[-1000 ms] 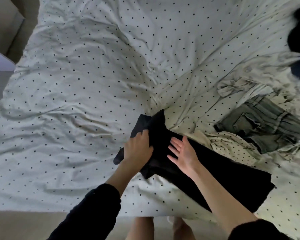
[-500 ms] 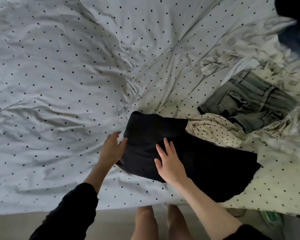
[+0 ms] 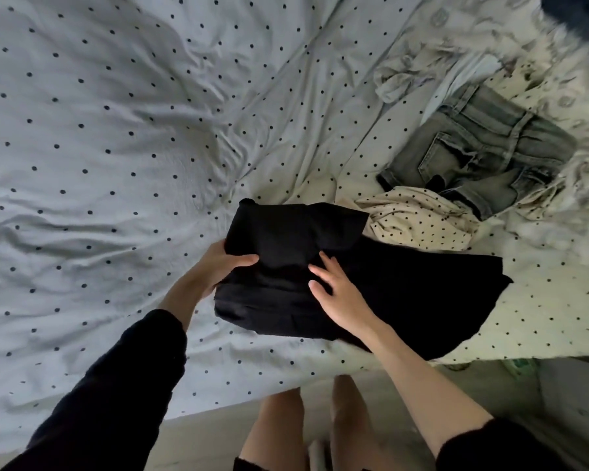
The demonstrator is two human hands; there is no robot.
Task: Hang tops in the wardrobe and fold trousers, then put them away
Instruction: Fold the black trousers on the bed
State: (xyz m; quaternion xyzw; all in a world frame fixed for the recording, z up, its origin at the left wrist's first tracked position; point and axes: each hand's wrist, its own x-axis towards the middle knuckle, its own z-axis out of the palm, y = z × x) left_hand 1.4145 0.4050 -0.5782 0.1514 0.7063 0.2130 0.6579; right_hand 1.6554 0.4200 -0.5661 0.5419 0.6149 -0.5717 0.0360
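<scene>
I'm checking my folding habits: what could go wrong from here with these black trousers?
1. Only the left hand grips the folded part of the black trousers; the right hand lies flat, so the fold may slip open when lifted.
2. Their unfolded end lies near the bed's edge and could slide off.
3. It touches the dotted garment, which might get dragged along.

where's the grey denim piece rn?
Head view, upper right: the grey denim piece lies on the dotted bed cover, just beyond the cream dotted garment and apart from the black trousers.
</scene>
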